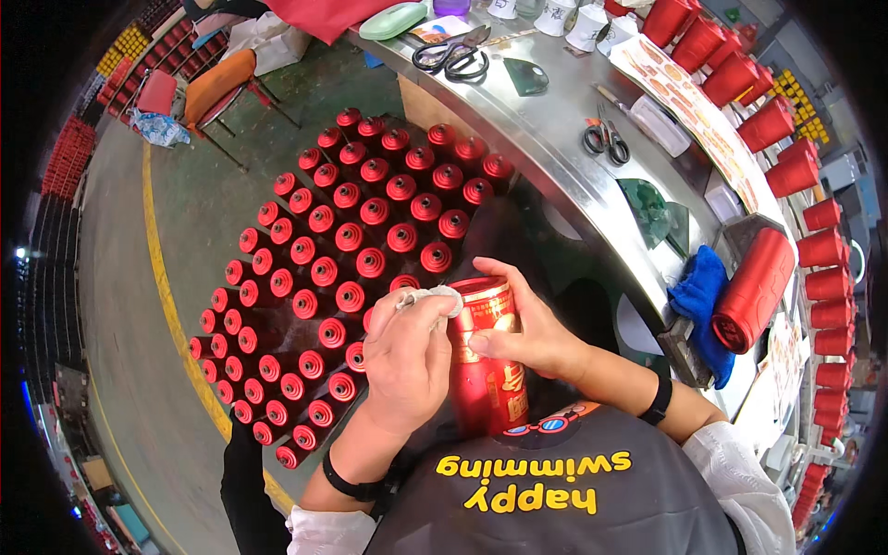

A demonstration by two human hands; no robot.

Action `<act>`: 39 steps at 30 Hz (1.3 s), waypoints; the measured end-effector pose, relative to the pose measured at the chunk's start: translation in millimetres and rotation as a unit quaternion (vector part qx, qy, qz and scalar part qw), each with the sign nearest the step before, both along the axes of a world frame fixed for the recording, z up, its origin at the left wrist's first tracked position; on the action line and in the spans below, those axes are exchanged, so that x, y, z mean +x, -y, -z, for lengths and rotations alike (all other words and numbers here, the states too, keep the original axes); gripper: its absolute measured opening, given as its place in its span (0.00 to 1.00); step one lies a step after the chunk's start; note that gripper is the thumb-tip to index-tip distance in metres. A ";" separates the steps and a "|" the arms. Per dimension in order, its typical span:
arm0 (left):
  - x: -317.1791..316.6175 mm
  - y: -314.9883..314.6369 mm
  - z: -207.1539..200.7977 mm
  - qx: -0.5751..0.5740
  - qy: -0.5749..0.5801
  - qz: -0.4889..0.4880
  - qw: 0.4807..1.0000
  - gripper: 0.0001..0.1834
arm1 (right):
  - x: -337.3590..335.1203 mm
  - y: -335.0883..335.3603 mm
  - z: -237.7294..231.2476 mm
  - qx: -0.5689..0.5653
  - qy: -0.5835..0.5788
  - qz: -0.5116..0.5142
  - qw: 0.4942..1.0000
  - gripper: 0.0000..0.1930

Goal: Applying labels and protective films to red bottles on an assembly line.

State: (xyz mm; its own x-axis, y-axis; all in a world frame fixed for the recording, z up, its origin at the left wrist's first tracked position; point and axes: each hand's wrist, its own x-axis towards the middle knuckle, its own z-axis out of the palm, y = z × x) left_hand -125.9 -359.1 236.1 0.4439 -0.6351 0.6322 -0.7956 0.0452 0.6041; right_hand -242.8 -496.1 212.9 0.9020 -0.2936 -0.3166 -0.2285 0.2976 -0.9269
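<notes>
A glossy red cylinder (pixel 482 388) with gold lettering and pictures stands tilted in front of my apron, its upper end away from me. My right hand (pixel 532 328) grips it near the top, thumb across the front and fingers round the far side. Pinched in my left hand (pixel 407 356) is a small crumpled whitish cloth (pixel 442 298), pressed to the cylinder's upper left side. The lower end of the cylinder rests against the apron (pixel 555 499).
Many red pieces with round stepped tops (pixel 350 238) stand in rows at left. On the metal table (pixel 555 139) lie black-handled scissors (pixel 453 60), smaller scissors (pixel 606 141), dark green sheets (pixel 647 208), a blue cloth (pixel 700 291) and another red cylinder (pixel 757 287).
</notes>
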 end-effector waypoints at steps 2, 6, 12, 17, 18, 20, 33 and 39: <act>-0.4 2.6 -1.2 0.021 0.012 0.021 0.999 0.18 | 0.8 -0.1 0.5 -0.011 -0.001 -0.007 1.000 0.49; 0.2 8.8 -4.3 0.066 0.046 0.058 0.995 0.18 | 2.1 -0.9 0.3 -0.033 -0.003 0.000 0.999 0.49; 2.6 -1.0 7.1 -0.004 -0.028 0.021 0.999 0.14 | -1.2 -0.8 -1.9 0.026 0.015 0.007 1.000 0.50; -5.3 -8.3 26.4 -0.035 -0.222 -0.034 0.974 0.12 | -2.8 0.8 -3.6 0.081 0.020 0.001 0.996 0.51; -5.7 -8.4 28.4 -0.051 -0.282 -0.040 0.957 0.12 | -2.7 1.4 -3.8 0.079 0.026 -0.002 0.997 0.52; -6.6 -8.3 29.2 -0.063 -0.284 -0.043 0.956 0.12 | -2.0 1.7 -3.6 0.075 0.032 -0.006 0.997 0.52; -3.2 4.9 -3.5 0.014 0.029 0.045 0.998 0.14 | 4.0 -5.0 -0.1 -0.122 -0.003 -0.028 0.992 0.53; 0.0 -9.9 6.7 -0.018 -0.053 -0.018 0.998 0.12 | 1.0 -9.3 -4.5 -0.153 0.000 0.000 0.988 0.57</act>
State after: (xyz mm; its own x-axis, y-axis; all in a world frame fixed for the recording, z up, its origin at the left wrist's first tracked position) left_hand -126.0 -349.2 229.4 0.5314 -0.5954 0.6025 -0.7291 0.0406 0.6832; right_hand -241.8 -486.8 217.4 0.9022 -0.3751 -0.2129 -0.2282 0.0038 -0.9736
